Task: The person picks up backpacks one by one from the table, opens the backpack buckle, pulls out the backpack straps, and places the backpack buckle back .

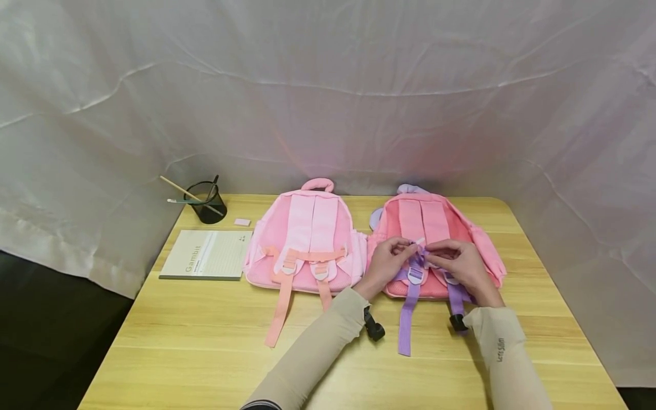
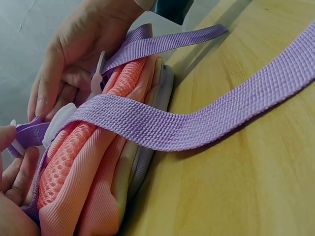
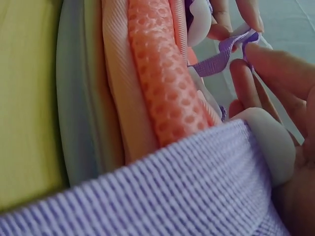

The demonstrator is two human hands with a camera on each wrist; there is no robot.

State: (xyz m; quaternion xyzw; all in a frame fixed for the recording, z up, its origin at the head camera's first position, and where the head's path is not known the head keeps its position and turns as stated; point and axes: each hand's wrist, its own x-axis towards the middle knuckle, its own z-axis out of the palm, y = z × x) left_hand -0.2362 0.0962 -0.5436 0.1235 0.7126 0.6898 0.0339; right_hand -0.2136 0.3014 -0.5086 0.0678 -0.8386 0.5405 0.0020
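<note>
A coral-pink backpack (image 1: 435,219) lies with its back panel and shoulder straps facing up. Over its lower part, my left hand (image 1: 385,263) and right hand (image 1: 461,266) meet at a thin purple strap (image 1: 417,256) with a small white piece at its top. Fingertips of both hands pinch this strap, seen as a folded purple band (image 3: 236,46) in the right wrist view. White plastic buckles (image 2: 59,123) sit beside the hands. Two wider purple webbing ends (image 1: 406,324) hang from the backpack onto the table.
A light-pink backpack (image 1: 312,228) with orange straps lies to the left, touching the coral one. Farther left are a notebook (image 1: 205,254), an eraser (image 1: 242,222) and a black mesh pen cup (image 1: 209,212) on the wooden table (image 1: 205,353). Grey curtain (image 1: 328,114) surrounds the back and sides.
</note>
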